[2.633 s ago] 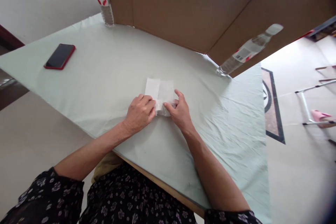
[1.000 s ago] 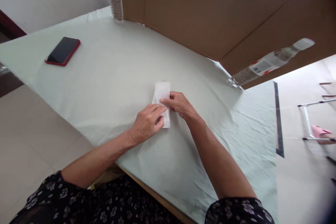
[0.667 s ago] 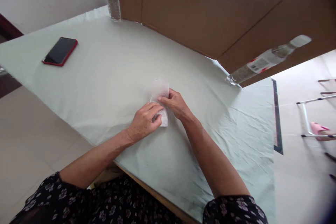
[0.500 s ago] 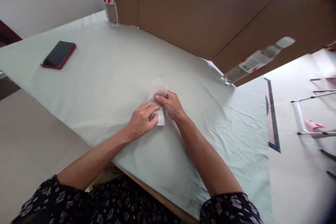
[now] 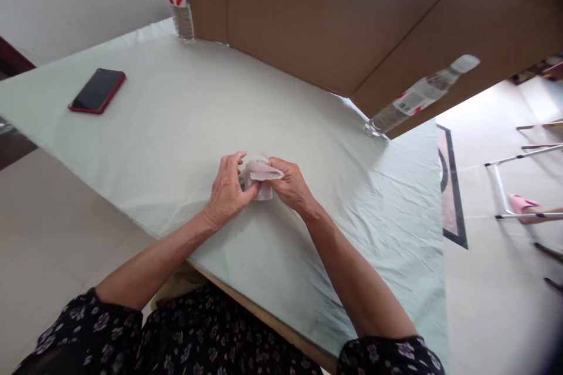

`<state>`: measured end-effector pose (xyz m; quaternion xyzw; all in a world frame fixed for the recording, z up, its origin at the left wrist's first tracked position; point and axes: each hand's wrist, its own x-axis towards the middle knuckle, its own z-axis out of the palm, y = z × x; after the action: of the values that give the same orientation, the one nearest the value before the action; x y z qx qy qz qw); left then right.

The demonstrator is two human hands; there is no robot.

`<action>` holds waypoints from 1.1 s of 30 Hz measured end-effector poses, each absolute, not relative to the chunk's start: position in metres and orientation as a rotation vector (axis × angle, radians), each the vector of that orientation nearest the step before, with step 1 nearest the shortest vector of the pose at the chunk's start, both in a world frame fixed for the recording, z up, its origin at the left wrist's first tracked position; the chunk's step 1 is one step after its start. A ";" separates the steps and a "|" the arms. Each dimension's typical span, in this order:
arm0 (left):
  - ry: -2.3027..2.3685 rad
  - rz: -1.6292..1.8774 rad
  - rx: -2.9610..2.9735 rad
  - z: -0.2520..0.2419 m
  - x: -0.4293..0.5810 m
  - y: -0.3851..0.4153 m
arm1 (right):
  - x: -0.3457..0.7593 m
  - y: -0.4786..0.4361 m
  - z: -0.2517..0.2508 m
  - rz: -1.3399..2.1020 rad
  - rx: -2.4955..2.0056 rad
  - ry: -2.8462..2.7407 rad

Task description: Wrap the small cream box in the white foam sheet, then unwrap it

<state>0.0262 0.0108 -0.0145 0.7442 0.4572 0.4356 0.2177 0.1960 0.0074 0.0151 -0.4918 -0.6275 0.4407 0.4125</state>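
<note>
A small piece of whitish, see-through bubble wrap (image 5: pixel 266 172) is held folded over just above the cloth, near the middle of the table. My right hand (image 5: pixel 288 183) pinches its right end between thumb and fingers. At its left side, my left hand (image 5: pixel 230 184) curves around the edge, the thumb pressed against the lower part and the fingers raised behind. Whether anything lies inside the fold, I cannot tell.
A pale green cloth (image 5: pixel 167 129) covers the table. A red-edged phone (image 5: pixel 97 91) lies at the left. Two water bottles, one at the back left (image 5: pixel 178 3) and one at the right (image 5: pixel 417 96), stand against a large cardboard panel (image 5: pixel 299 17).
The bubble wrap, flatter and longer before, is now folded over on itself. My left hand has shifted slightly up and left, and its fingers have lifted. The view has moved a little.
</note>
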 end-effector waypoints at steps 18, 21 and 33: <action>0.772 0.777 2.249 0.001 -0.012 0.033 | 0.207 -0.027 -0.017 0.402 -1.261 -2.160; 0.797 0.756 2.191 0.003 -0.013 0.034 | 0.206 -0.016 -0.013 0.623 -1.267 -1.906; 0.862 0.693 1.682 -0.005 -0.003 0.038 | 0.198 0.000 -0.007 1.064 -1.420 -1.493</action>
<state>-0.0027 0.0380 -0.0049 0.7060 0.3617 0.2908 0.5349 0.1975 0.0002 -0.0070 -0.5611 -0.5903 0.4205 0.3998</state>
